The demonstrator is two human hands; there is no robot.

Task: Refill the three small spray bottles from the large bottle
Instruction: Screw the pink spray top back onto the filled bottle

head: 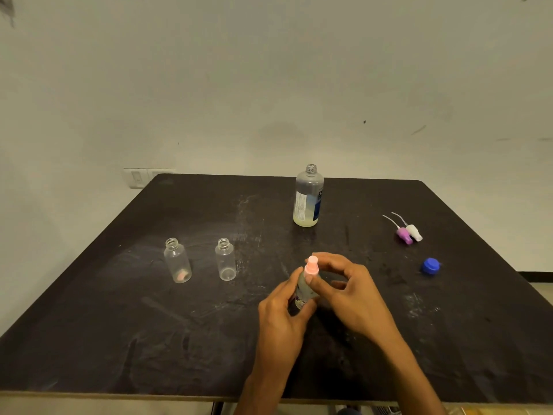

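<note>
Three small spray bottles: two uncapped ones (177, 261) (225, 260) left of the fingers (314, 283), and one with a pink spray top (304, 290) held in them. One large bottle (308, 196) stands beyond the fingers. To their right lie two loose spray tops, purple (404, 235) and white (414, 232), and one blue cap (430, 265).

Both hands (281, 310) (350, 292), fingers curled.

A small clear plastic spray bottle with a pink spray top (305, 283) stands tilted near the table's middle front, its body partly hidden. Two more small clear plastic bottles stand upright and uncapped to the left: the far-left one (177, 260) with something pinkish at its bottom, the other (226, 259) just right of it. The large clear plastic bottle with a white-and-blue label (308, 196) stands upright, uncapped, at the back, with yellowish liquid low inside.
</note>
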